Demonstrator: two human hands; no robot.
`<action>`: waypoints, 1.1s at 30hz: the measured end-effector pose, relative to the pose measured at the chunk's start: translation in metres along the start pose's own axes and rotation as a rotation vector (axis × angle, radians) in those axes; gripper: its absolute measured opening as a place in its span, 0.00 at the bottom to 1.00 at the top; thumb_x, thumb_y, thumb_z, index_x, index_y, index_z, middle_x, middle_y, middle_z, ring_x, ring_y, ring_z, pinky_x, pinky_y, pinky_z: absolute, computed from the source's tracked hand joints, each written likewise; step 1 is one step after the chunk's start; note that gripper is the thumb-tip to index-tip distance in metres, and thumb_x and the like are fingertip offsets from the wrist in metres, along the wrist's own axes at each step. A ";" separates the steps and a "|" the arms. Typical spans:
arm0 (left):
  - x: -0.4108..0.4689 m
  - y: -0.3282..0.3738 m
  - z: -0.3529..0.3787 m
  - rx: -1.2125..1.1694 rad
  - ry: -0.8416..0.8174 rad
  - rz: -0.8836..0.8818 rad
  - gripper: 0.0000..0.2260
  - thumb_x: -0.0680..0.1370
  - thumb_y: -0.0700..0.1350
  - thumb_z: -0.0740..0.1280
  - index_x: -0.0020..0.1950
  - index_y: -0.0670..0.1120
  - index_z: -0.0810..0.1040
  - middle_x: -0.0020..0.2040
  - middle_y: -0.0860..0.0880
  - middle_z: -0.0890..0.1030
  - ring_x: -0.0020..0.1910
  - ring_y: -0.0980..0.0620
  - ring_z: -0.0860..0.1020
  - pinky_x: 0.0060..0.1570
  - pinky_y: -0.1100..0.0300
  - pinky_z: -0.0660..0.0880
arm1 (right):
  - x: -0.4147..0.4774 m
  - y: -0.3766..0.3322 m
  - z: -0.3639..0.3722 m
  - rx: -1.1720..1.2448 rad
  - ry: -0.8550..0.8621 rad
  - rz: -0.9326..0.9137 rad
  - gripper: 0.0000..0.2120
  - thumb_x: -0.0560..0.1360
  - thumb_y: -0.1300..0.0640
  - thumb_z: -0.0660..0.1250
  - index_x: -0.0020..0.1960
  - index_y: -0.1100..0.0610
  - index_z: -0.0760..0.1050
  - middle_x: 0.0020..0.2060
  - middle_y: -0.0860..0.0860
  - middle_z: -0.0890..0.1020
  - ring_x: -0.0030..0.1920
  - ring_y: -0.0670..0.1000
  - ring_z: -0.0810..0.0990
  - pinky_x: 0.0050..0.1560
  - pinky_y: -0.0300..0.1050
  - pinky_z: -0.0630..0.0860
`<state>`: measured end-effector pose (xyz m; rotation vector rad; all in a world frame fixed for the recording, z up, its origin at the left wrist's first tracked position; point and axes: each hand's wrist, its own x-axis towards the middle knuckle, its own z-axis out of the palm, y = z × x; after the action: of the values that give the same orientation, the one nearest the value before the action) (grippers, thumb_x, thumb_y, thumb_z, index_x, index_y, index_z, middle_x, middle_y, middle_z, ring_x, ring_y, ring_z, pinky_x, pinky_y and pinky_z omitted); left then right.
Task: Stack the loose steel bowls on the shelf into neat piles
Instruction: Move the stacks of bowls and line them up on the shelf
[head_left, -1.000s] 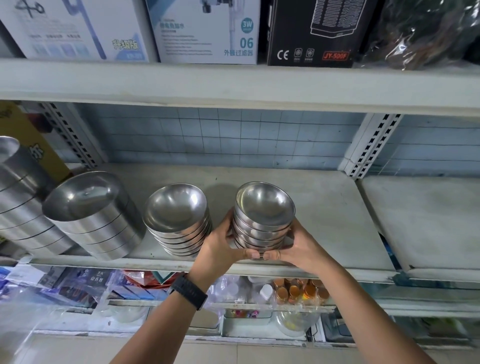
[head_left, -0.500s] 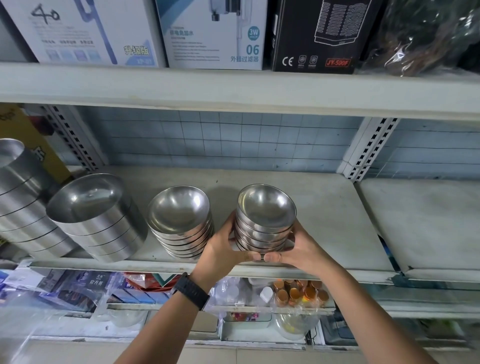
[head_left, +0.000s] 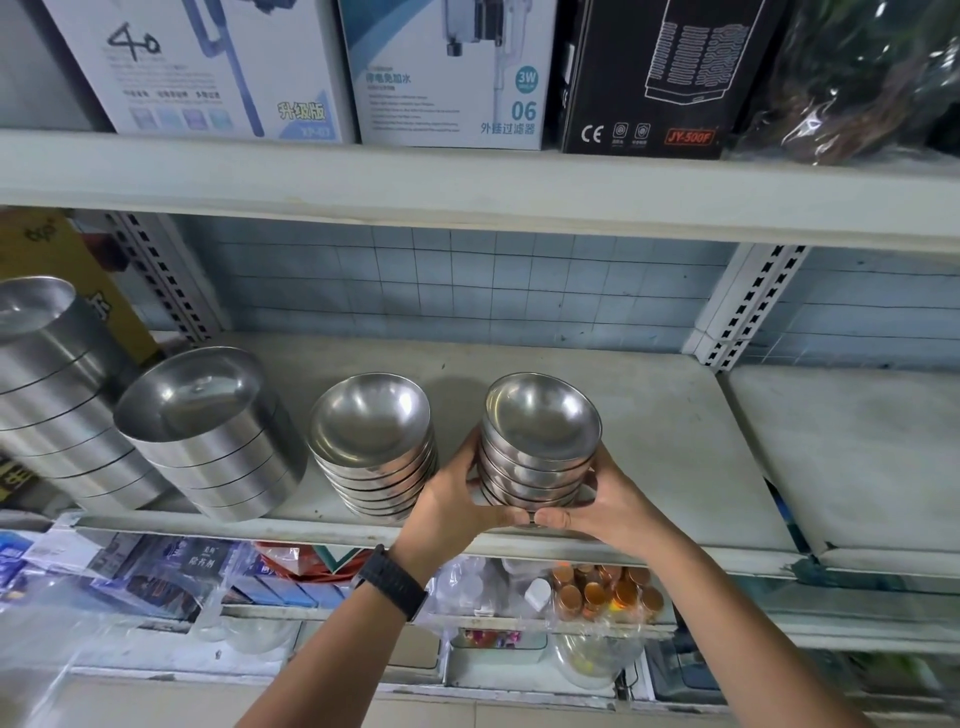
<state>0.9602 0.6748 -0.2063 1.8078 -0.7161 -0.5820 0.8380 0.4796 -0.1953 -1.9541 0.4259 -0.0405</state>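
**Grey shop shelf, 1 pile of small bowls cupped in 2 hands**

Pale tiles (head_left: 467, 280) back a grey painted shelf (head_left: 675, 426), and boxed goods (head_left: 452, 73) line the board above it. Near the shelf's front edge stands the pile of small steel bowls (head_left: 540, 441), nested and leaning a little toward the back. I cannot tell whether its foot rests on the board or hangs just clear of it.

The left hand (head_left: 457, 506), with a dark watch (head_left: 392, 582) on its wrist, curls round the pile's left flank. The right hand (head_left: 615, 501) curls round the right flank. Both thumbs (head_left: 511, 518) meet at the front of the lowest bowl, while the other fingers are mostly hidden behind the metal.

Just to the left sits a second bowl pile (head_left: 374, 447), close to the left hand's knuckles. Further left are 2 stacks of wider straight-sided pans (head_left: 208, 436).

Judging by the polish, these bowls are stiff, thin, smooth and slippery. 1 alone would be light, but the nested lot likely has real weight. Nested bowls slide on each other, so squeezing high up would probably shear the top ones off. A low hold on the bottom bowl looks soundest, with the palms steadying the sides. Dents seem a bigger risk than breakage.
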 end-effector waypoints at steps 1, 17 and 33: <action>-0.001 0.001 -0.001 -0.002 -0.006 0.002 0.54 0.60 0.52 0.85 0.80 0.52 0.60 0.68 0.60 0.77 0.64 0.65 0.77 0.68 0.57 0.74 | 0.000 0.000 -0.001 0.009 -0.005 -0.001 0.55 0.53 0.34 0.84 0.73 0.38 0.59 0.64 0.38 0.75 0.66 0.41 0.74 0.69 0.50 0.74; -0.002 0.012 0.003 0.055 0.073 0.020 0.47 0.59 0.57 0.85 0.74 0.56 0.69 0.59 0.66 0.80 0.61 0.73 0.74 0.55 0.79 0.67 | 0.000 -0.006 -0.003 0.035 0.066 -0.006 0.46 0.58 0.42 0.83 0.70 0.40 0.63 0.61 0.35 0.75 0.63 0.34 0.72 0.60 0.32 0.70; -0.006 0.014 0.001 0.102 0.104 0.018 0.46 0.57 0.58 0.85 0.72 0.55 0.71 0.58 0.65 0.81 0.61 0.70 0.75 0.60 0.73 0.72 | -0.002 -0.013 -0.009 -0.041 0.055 -0.048 0.47 0.56 0.38 0.84 0.69 0.37 0.62 0.61 0.32 0.75 0.65 0.37 0.73 0.64 0.39 0.72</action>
<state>0.9523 0.6745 -0.1928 1.9092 -0.7007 -0.4429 0.8382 0.4770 -0.1793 -2.0071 0.4190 -0.1170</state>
